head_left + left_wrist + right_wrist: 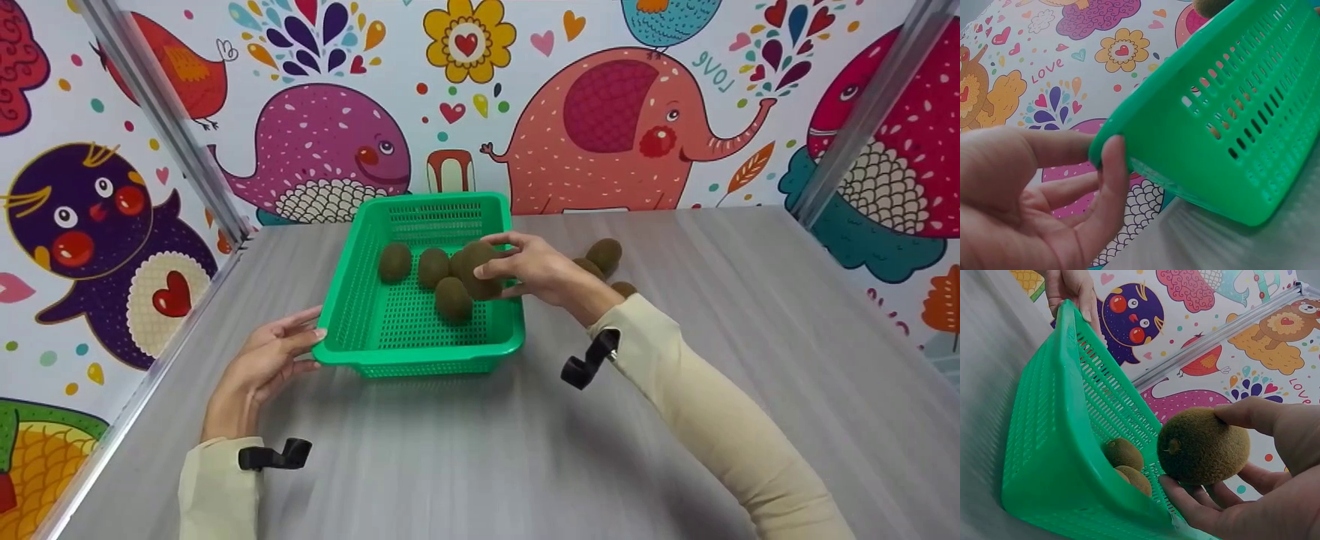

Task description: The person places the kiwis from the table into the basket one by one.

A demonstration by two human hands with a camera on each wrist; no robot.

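Note:
A green plastic basket [420,358] with slotted walls stands on the table, several brown kiwifruit lying inside, among them one kiwifruit [394,262] at the left. My left hand [274,360] pinches the basket's near left corner; in the left wrist view the thumb and fingers of that hand [1067,197] clasp the rim [1109,138]. Over the basket's right side, my right hand [532,266] holds another kiwifruit [1204,445] between thumb and fingers, and it hides part of the fruit beneath in the head view.
More kiwifruit [604,255] lie on the grey table [675,360] right of the basket, partly hidden by my right wrist. A wall with cartoon animals [600,135] rises behind the table. Metal posts [169,120] stand at its left and right corners.

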